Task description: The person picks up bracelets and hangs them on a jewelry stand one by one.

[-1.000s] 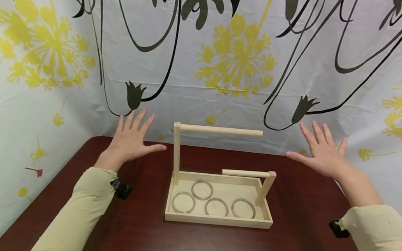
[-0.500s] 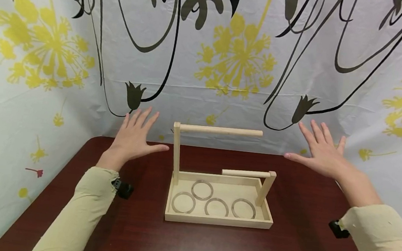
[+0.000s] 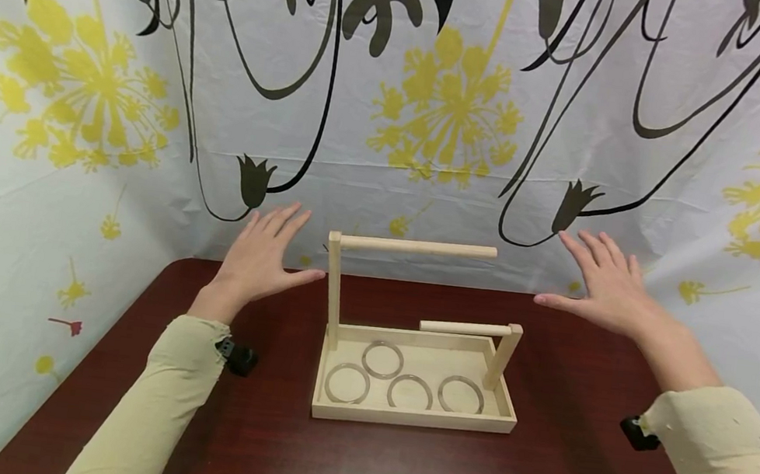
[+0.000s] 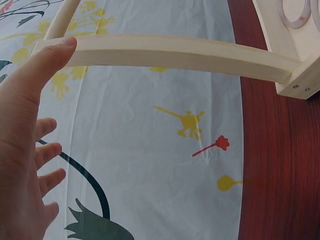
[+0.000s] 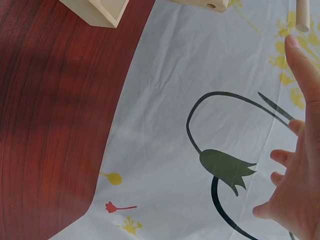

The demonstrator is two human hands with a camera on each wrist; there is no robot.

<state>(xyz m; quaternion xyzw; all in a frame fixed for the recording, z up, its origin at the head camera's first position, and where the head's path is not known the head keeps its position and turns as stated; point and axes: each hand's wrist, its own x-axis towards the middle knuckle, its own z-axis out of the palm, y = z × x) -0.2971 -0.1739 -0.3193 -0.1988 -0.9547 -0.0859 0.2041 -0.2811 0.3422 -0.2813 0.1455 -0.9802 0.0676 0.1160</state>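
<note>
A shallow wooden tray (image 3: 411, 420) stands mid-table, with a tall post (image 3: 333, 290) at its left end and a short post (image 3: 502, 356) at its right. Each post bears a horizontal rod: a long upper rod (image 3: 417, 247) and a shorter lower rod (image 3: 464, 328). Several translucent rings (image 3: 383, 360) lie flat in the tray. My left hand (image 3: 258, 258) hovers left of the tall post, fingers spread, its thumb tip overlapping the post's top in the left wrist view. To the right of the tray, my right hand (image 3: 609, 290) is raised with fingers extended, holding nothing.
The dark red wooden table (image 3: 367, 470) extends around the tray. Behind it and at the sides hangs a white curtain (image 3: 335, 138) printed with yellow and dark flowers. A small black device (image 3: 241, 360) sits at the left cuff, another device (image 3: 639, 434) at the right.
My left hand has moved a little to the right, closer to the tall post. The right hand has shifted slightly left and its fingers bend a bit more. Tray and rings stay put.
</note>
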